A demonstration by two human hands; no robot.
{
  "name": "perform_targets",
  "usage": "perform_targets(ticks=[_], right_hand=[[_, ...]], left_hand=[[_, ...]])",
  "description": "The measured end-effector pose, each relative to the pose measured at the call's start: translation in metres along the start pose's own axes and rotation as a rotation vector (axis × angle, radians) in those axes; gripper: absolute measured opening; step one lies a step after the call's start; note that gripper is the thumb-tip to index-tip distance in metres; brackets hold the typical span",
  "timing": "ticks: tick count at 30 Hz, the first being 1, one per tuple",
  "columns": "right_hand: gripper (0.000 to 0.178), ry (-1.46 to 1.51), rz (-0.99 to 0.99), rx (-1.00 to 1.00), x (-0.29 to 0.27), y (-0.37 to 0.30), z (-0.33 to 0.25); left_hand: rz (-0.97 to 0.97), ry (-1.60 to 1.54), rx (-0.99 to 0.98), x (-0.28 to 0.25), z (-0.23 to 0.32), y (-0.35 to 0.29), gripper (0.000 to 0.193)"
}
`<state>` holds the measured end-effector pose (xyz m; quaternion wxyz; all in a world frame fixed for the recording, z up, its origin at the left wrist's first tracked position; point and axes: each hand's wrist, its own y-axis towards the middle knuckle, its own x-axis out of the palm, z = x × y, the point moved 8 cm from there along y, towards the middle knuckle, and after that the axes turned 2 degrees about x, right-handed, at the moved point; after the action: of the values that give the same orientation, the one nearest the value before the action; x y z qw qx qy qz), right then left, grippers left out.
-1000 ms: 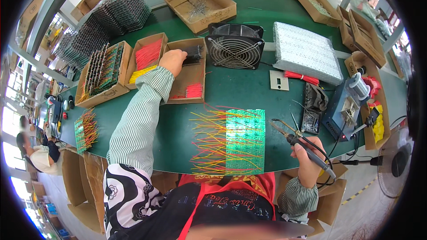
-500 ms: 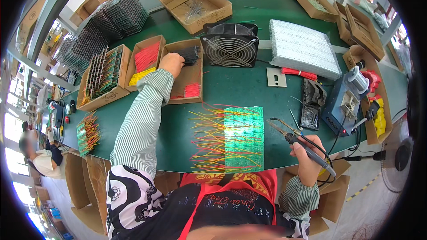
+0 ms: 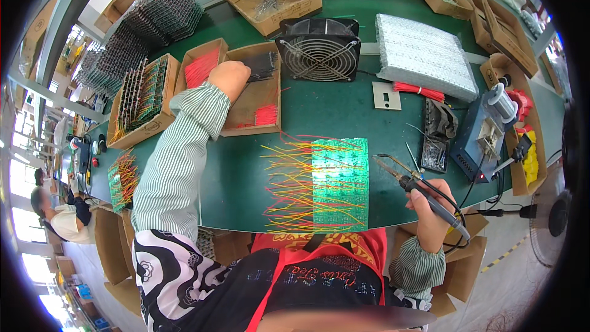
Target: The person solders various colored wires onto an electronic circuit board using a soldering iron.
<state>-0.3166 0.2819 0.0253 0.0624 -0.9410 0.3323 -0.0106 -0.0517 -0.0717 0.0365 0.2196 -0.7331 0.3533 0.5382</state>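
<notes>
My left hand (image 3: 230,80) hangs over the divider between a cardboard box of red wires (image 3: 201,69) and one with black wires (image 3: 263,65). Its fingers curl downward, and whatever lies between them is hidden. In my right hand (image 3: 428,209) is a soldering iron (image 3: 437,208), its tip pointing up and left with a thin curved tube beside it. Left of that tip, a green circuit board panel (image 3: 340,184) lies flat at the bench's near edge. Red and yellow wires (image 3: 287,178) fan out leftward from the panel.
A black fan (image 3: 319,55) stands behind the panel. Bubble-wrapped material (image 3: 424,55) and a blue soldering unit (image 3: 482,141) with a solder spool (image 3: 499,106) are to the right. At left stand a box of wired boards (image 3: 142,101) and a smaller wired bundle (image 3: 123,178). A person (image 3: 64,212) sits far left.
My left hand has shifted a little left, away from the black wires toward the red-wire box. The right hand still holds the soldering iron beside the panel; the view has tilted slightly.
</notes>
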Motion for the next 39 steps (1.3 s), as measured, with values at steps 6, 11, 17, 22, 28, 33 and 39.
perform_targets(ticks=[6, 11, 17, 22, 28, 33, 39], right_hand=[[0.017, 0.006, 0.011, -0.004, 0.001, 0.001, 0.0], [0.017, -0.008, -0.014, -0.002, 0.007, 0.002, 0.0], [0.018, -0.015, -0.033, 0.012, 0.007, 0.002, 0.003], [0.018, -0.032, -0.093, -0.025, 0.022, 0.005, 0.001], [0.017, -0.096, -0.122, -0.051, 0.034, 0.007, -0.008], [0.018, -0.121, -0.102, -0.065, 0.029, 0.007, -0.01], [0.018, -0.084, -0.071, -0.052, 0.027, 0.006, -0.009]], left_hand=[[-0.287, 0.339, -0.047, 0.007, 0.024, -0.016, 0.015], [-0.478, 0.266, -0.006, 0.055, 0.033, -0.024, 0.019], [-0.231, 0.208, 0.069, 0.027, 0.024, -0.034, 0.016], [0.178, -0.556, 0.15, -0.051, 0.072, -0.061, 0.016], [0.004, -0.91, 0.189, -0.058, 0.148, -0.065, 0.016], [-0.078, -0.775, 0.384, -0.051, 0.183, -0.047, 0.014], [-0.172, -0.713, 0.459, -0.042, 0.197, -0.042, 0.014]])
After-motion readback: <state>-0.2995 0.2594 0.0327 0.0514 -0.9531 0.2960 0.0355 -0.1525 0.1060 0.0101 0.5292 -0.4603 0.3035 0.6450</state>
